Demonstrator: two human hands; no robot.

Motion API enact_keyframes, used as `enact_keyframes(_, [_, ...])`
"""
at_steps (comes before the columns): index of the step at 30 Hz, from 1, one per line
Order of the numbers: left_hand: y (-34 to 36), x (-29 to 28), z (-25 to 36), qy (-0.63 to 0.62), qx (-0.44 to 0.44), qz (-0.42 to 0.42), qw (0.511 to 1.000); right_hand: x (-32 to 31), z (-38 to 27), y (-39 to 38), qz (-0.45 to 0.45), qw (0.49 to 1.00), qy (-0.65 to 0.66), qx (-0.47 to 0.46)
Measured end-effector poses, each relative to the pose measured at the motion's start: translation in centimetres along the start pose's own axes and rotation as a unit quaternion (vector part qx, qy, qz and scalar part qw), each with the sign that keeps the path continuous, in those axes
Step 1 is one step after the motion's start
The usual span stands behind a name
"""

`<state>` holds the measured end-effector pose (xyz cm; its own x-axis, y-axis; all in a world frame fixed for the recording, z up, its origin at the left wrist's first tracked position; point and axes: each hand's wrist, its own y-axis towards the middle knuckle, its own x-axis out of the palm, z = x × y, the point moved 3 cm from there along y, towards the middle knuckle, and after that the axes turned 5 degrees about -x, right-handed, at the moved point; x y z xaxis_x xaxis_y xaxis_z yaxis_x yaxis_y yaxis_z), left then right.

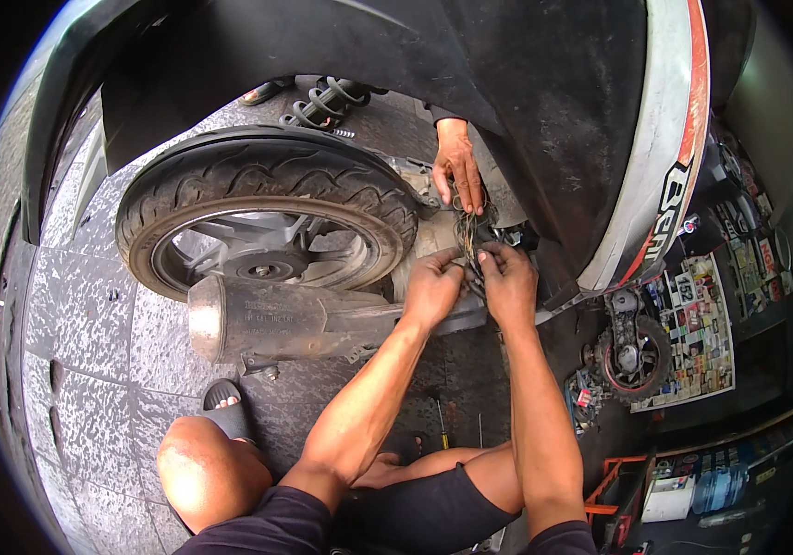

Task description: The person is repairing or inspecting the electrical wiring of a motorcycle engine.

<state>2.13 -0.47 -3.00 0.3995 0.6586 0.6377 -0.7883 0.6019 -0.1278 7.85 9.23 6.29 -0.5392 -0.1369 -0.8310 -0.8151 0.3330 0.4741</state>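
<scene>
A tangled bundle of thin wires [467, 229] hangs beside the rear part of a scooter, near the engine. My left hand [433, 289] pinches the lower end of the bundle from the left. Close beside it, my right hand [508, 280] has its thumb and fingers closed on the same wires. Another person's hand [457, 168] reaches in from the far side and touches the top of the bundle. The wire ends between my fingers are too small to make out. To the left lie the rear wheel [271, 208] and the grey exhaust muffler [276, 319].
The scooter's dark body panel [544, 102] overhangs my hands, with a white and red side panel [646, 185] at right. A coil spring shock absorber [327, 102] stands behind the wheel. A screwdriver [443, 425] lies on the floor by my legs. A wheeled engine unit [632, 351] is at right.
</scene>
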Motion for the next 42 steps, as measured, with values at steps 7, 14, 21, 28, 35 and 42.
enact_keyframes(7, [-0.5, 0.6, 1.1, 0.381, 0.287, 0.116, 0.871, 0.5, 0.9, 0.8, -0.038, 0.995, 0.076, 0.043])
enact_keyframes(14, [-0.6, 0.3, 1.2, 0.349, 0.289, 0.129, 0.882, 0.1, 0.7, 0.2, -0.084, 0.963, 0.216, 0.139])
enact_keyframes(21, [-0.7, -0.9, 1.5, 0.359, 0.230, 0.065, 0.902, -1.5, -0.2, 0.3, -0.182, 0.911, 0.326, 0.178])
enact_keyframes(28, [0.3, -2.2, 0.8, 0.251, 0.108, -0.065, 0.960, -1.6, 0.0, 0.1, -0.182, 0.885, 0.374, 0.208])
enact_keyframes(35, [-0.8, -2.2, 1.9, 0.150, 0.041, -0.083, 0.984, -1.2, -0.6, -0.6, -0.172, 0.901, 0.344, 0.201])
enact_keyframes(42, [-1.5, -1.7, 2.1, 0.144, 0.081, -0.068, 0.984, -0.3, 0.4, -1.3, -0.127, 0.947, 0.273, 0.116])
